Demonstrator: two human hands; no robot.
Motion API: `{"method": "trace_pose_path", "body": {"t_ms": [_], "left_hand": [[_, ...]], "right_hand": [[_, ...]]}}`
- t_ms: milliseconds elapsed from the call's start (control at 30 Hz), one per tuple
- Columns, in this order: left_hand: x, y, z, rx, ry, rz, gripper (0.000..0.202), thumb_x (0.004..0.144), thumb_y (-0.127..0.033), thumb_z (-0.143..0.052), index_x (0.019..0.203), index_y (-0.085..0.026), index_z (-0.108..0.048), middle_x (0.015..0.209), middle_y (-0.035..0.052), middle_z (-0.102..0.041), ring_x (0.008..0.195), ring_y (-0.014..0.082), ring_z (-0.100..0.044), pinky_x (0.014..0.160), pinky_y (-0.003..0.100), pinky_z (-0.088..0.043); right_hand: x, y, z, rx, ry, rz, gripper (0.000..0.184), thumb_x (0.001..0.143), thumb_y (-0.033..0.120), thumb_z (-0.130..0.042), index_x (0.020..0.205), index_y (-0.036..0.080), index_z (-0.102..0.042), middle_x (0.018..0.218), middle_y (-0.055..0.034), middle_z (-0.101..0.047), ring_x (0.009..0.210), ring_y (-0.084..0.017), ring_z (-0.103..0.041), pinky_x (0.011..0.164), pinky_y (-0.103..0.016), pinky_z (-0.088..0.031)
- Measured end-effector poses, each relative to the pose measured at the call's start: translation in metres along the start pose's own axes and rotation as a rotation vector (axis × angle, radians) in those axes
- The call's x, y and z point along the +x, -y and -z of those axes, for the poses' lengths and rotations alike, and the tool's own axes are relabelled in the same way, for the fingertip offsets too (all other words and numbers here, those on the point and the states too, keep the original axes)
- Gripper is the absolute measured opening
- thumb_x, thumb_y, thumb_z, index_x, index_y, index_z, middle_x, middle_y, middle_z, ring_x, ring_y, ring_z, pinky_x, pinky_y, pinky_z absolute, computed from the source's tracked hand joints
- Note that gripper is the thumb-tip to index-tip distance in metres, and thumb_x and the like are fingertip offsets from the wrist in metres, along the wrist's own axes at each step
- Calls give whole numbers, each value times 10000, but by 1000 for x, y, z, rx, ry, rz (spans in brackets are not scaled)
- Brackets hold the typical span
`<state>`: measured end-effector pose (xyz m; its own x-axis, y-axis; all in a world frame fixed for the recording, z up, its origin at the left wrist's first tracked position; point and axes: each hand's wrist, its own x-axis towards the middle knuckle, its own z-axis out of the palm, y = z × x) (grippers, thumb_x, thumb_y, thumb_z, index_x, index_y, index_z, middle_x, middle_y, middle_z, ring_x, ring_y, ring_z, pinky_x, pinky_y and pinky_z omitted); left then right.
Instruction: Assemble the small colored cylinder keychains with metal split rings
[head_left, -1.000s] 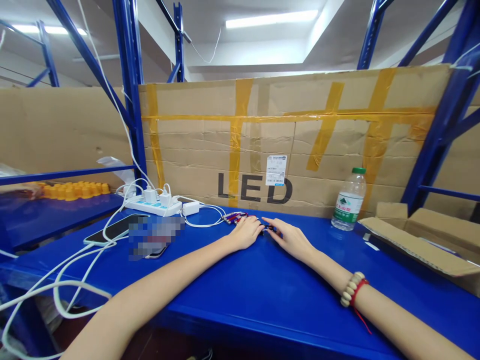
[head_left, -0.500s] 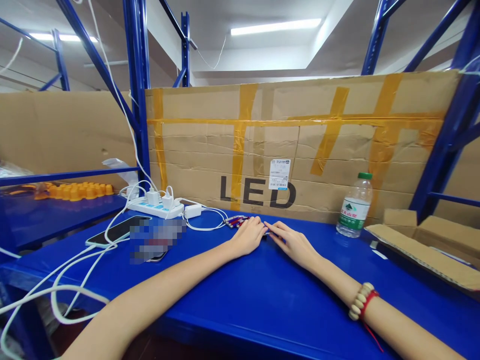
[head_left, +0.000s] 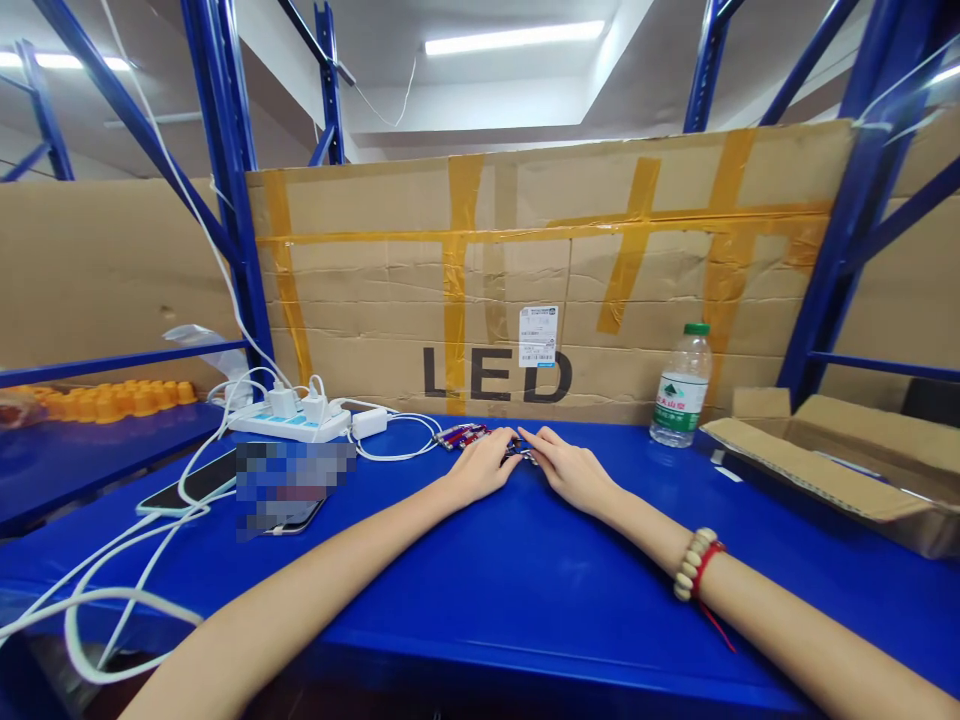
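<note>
Under ceiling lights, a taped cardboard panel lettered "LED" backs a blue tabletop, where a person's left hand and right hand bend their fingers around a small silvery piece — how firmly either grips cannot be told. Slim red-and-purple metallic items lie just beyond the left hand — a green-capped water bottle stands farther right.

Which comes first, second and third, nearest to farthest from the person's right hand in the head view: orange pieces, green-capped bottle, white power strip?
From the right hand:
1. Green-capped bottle: on its right, farther back.
2. White power strip: on its left, toward the back.
3. Orange pieces: farthest left, near the picture's edge.
</note>
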<state>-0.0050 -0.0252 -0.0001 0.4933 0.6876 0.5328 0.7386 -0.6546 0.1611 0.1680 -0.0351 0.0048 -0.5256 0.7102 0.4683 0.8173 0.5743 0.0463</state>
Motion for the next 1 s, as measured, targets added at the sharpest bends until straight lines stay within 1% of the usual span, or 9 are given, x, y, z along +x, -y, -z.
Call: {"method": "trace_pose_path", "body": {"t_ms": [100,267,467,600,667,767,900,967,1000], "left_hand": [[1,3,-1,3,29,16,198,860,-194,-384,1026,-175,-491,1036,59,-598,952,182,-563,794,294,-454],[1,2,0,78,62,86,229,891,-279,-335,1013,-212,-517,975,32,-634,905,190,-590,742,293,-466],[1,-1,0,97,55,74,224,892,-305,-335,987,-201,-510,978,44,-625,912,184,-583,765,286,-456],[0,-4,1,108,25,83,220,860,-352,-384,929,-179,-502,936,60,-611,867,193,-575,738,295,-454],[0,-5,3,89,6,86,249,869,-385,-351,882,-181,-493,898,51,-606,835,186,-571,722,294,-448],[1,-3,3,23,-6,83,297,908,-361,-239,833,-195,-473,839,25,-598,799,162,-566,703,274,-432],[3,1,1,-34,-3,81,289,916,-330,-228,818,-203,-468,783,3,-589,748,148,-564,676,253,-418],[3,1,0,-39,-5,41,280,916,-322,-239,829,-204,-478,794,3,-595,762,147,-566,692,250,-416],[3,1,0,-23,-13,21,279,914,-321,-251,827,-202,-488,818,10,-602,784,153,-568,705,253,-416]], "right_hand": [[0,0,0,17,18,4,427,917,237,-261,1342,232,-307,1049,-61,-539,846,-160,-597,620,-228,-440],[0,0,1,38,35,22,415,926,295,-252,1329,229,-328,1047,-59,-533,872,-165,-584,637,-235,-440],[0,-1,0,34,24,17,418,928,338,-231,1318,242,-348,1018,-53,-543,832,-164,-588,610,-240,-436],[0,-1,0,70,-5,0,400,921,316,-265,1298,247,-381,1005,-47,-552,836,-157,-588,619,-236,-437],[0,-1,1,108,-16,-6,388,917,295,-283,1285,256,-400,1019,-42,-555,863,-156,-585,631,-233,-437],[0,-1,2,170,-53,-13,372,908,299,-313,1253,256,-443,1021,-41,-568,873,-158,-579,648,-237,-431],[1,-2,1,252,-75,-23,350,886,333,-362,1178,222,-520,914,-36,-608,756,-141,-572,611,-230,-408],[1,-2,1,284,-58,-23,323,874,345,-378,1091,213,-577,813,-25,-620,682,-133,-557,566,-220,-386],[1,-2,1,297,-55,-16,304,872,328,-380,1044,210,-601,804,-25,-626,682,-133,-555,569,-218,-381]]}}
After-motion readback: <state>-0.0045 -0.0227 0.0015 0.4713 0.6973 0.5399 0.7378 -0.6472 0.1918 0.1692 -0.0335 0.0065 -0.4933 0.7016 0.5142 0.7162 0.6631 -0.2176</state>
